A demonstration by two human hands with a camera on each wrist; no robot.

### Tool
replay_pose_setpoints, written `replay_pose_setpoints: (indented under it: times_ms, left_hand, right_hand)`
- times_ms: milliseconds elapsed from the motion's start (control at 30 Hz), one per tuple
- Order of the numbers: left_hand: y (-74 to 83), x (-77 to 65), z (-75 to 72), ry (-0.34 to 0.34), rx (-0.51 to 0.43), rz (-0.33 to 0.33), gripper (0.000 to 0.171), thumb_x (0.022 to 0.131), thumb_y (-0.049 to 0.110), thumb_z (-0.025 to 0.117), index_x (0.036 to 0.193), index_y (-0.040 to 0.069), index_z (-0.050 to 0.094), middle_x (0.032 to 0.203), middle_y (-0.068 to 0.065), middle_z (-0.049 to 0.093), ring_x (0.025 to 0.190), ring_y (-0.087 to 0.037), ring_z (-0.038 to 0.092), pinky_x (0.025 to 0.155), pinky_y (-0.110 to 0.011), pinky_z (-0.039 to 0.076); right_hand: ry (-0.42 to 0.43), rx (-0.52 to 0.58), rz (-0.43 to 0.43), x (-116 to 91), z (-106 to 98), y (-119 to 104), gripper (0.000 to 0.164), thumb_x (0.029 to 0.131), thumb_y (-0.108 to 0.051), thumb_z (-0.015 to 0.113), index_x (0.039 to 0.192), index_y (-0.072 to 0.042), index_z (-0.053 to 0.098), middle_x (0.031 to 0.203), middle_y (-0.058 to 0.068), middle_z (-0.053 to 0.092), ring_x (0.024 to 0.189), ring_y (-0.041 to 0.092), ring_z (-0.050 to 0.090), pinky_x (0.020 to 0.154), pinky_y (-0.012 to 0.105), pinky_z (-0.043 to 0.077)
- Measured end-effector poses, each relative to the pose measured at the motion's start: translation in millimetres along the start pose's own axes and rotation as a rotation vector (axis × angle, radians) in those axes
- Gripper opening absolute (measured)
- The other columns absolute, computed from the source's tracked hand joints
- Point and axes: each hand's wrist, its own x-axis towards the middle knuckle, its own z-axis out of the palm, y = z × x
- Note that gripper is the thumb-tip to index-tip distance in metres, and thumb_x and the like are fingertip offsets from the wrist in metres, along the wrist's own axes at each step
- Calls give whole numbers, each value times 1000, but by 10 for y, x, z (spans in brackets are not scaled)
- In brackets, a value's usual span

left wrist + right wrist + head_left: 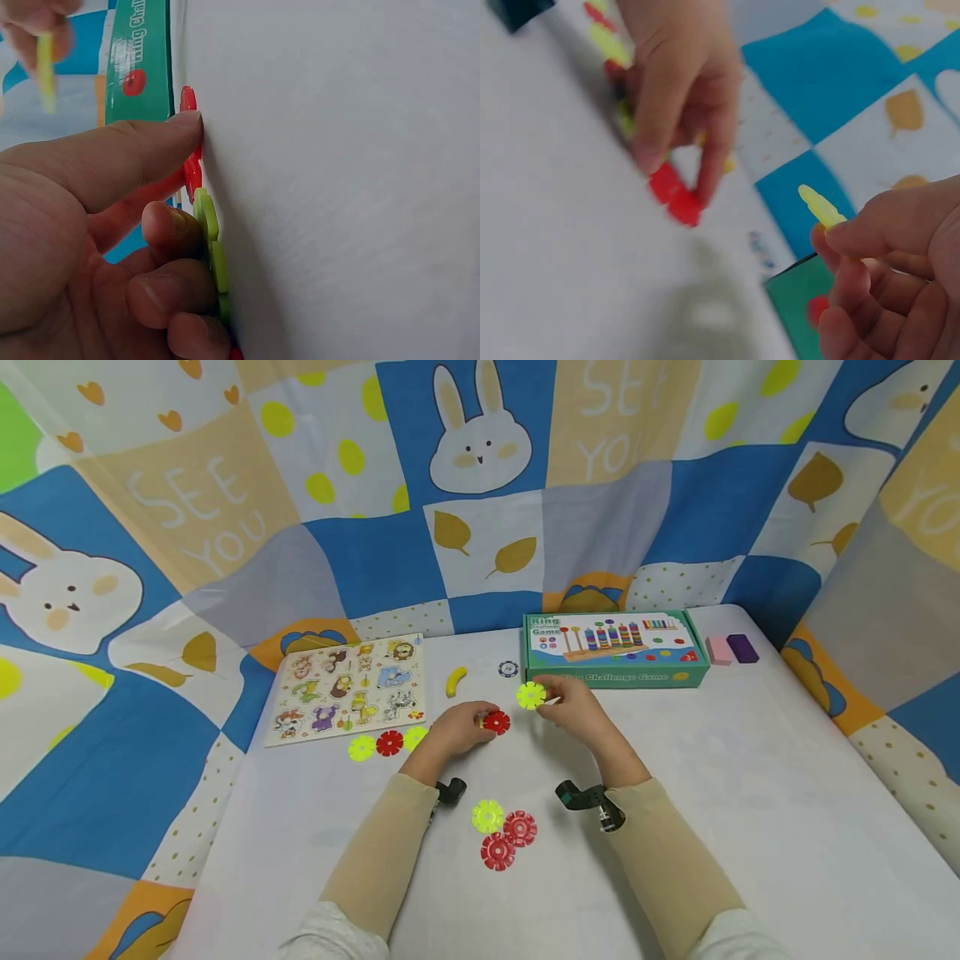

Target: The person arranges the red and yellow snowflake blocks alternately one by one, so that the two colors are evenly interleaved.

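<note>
My left hand (459, 729) holds a red notched flower-shaped disc (497, 722) between thumb and a finger, low over the white table. In the left wrist view a yellow-green disc (211, 240) lies beside its curled other fingers. My right hand (576, 706) pinches another yellow-green notched disc (531, 696) by its edge, raised to the right of the red one. Left of my left hand, a yellow-green disc (362, 748), a red disc (389, 743) and a partly covered yellow-green disc (415, 737) lie in a row. Nearer, a yellow-green disc (487, 816) lies against two red discs (520, 828).
An animal picture board (348, 689) lies at the back left. A yellow banana-shaped piece (455, 682) and a poker chip (508, 669) are behind the hands. The green game box (615, 652) stands back right, beside pink (718, 651) and purple blocks (742, 648).
</note>
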Motion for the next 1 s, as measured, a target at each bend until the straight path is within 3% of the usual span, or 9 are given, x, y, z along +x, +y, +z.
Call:
replay_pose_setpoints:
  times_ms: [233,367,667,1000]
  left_hand:
    - [1,-7,3,-7,9,-3,48,85,32,69,131,32,56,133,1,53,115,-19,47,98,-46,36]
    - [-1,-5,8,-18,6,-1,49,85,33,69,132,33,55,134,1,52,115,-19,47,99,-46,36]
    - [30,-11,-1,-2,28,1,48,85,33,69,131,33,55,133,2,52,117,-20,47,99,-46,36]
    - [85,-16,-10,5,71,-17,51,84,31,70,132,26,55,131,1,54,115,-19,49,98,-44,38]
  right_hand:
    - [-62,-80,83,134,146,271,49,82,-9,67,130,-9,56,95,11,54,81,23,49,64,30,43]
    - [-75,-146,79,146,199,356,48,81,-11,67,128,-9,57,88,8,54,76,21,49,63,30,41]
    - [-36,-242,36,126,249,402,44,76,-14,70,119,-11,59,77,6,51,70,19,46,62,32,36]
    - [-11,-220,57,128,229,426,32,77,-14,71,108,-11,64,76,5,50,68,18,46,62,32,37]
